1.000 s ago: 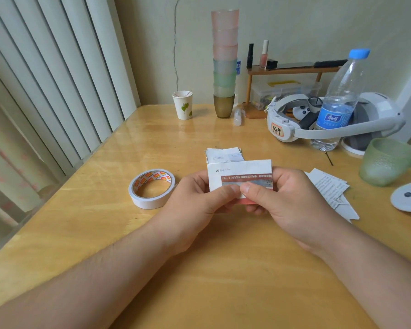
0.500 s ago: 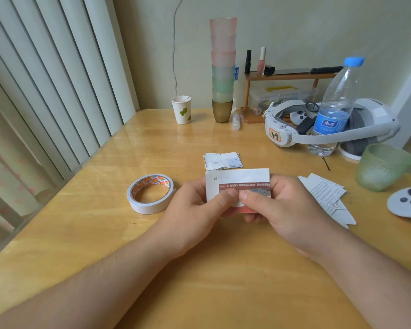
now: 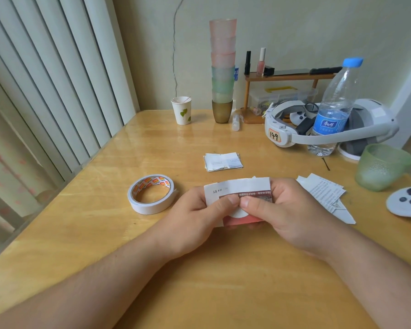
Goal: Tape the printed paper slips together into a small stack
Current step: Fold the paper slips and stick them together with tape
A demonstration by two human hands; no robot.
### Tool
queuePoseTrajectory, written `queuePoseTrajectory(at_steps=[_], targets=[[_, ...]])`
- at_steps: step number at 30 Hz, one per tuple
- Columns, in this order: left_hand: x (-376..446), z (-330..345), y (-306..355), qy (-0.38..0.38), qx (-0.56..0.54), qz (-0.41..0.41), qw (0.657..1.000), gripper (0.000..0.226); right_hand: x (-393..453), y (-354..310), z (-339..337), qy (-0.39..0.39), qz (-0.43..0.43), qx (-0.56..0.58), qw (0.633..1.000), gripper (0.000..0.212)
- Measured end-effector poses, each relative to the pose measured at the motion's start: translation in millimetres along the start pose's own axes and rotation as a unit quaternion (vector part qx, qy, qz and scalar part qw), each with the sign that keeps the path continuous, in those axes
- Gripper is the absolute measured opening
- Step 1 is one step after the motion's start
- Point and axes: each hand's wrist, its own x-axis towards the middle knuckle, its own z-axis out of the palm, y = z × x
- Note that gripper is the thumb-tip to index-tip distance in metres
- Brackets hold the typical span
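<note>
Because the printed slip is thin paper, it is judged to be very light, limp and easily creased, so it is best held by its edges with thumb and fingers, as is done now. It is pinched just above the worktop between the left hand and the right hand, thumbs nearly meeting on its face. The tape roll lies near the left hand, a small paper stack beyond, loose slips to the right. The fingers behind the slip are hidden, and whether tape is already applied cannot be told; the print is too small to read.
</note>
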Motion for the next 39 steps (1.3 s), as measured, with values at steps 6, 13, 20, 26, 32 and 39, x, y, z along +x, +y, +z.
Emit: queuePoseTrajectory(at_steps=[6, 13, 20, 26, 32, 39], targets=[[-0.6, 0.7, 2.8, 0.009, 0.072, 0.002, 0.997, 0.026, 0.6, 2.5, -5.0, 0.032, 0.025, -0.046, 0.998, 0.016], [-0.3, 0.2, 5.0, -0.013, 0.112, 0.004, 0.994, 0.032, 0.4, -2.4, -2.2, 0.035, -0.015, -0.018, 0.999, 0.034], [-0.4, 0.9, 2.8, 0.02, 0.1, 0.007, 0.995, 0.035, 0.8, 0.6, -3.3, 0.037, -0.016, -0.026, 0.999, 0.031], [5.4, -2.4, -1.2, 0.059, 0.094, 0.02, 0.994, 0.041, 8.5, 15.2, -7.2, 0.077, -0.023, -0.056, 0.995, 0.013], [7.7, -8.8, -5.4, 0.109, 0.112, 0.009, 0.988, 0.036, 13.7, 20.7, -8.8, 0.118, -0.032, -0.065, 0.99, 0.009], [8.2, -12.0, -1.0, 0.162, 0.205, 0.016, 0.965, 0.036, 15.6, 18.7, -5.9, 0.215, -0.051, -0.107, 0.969, 0.013]])
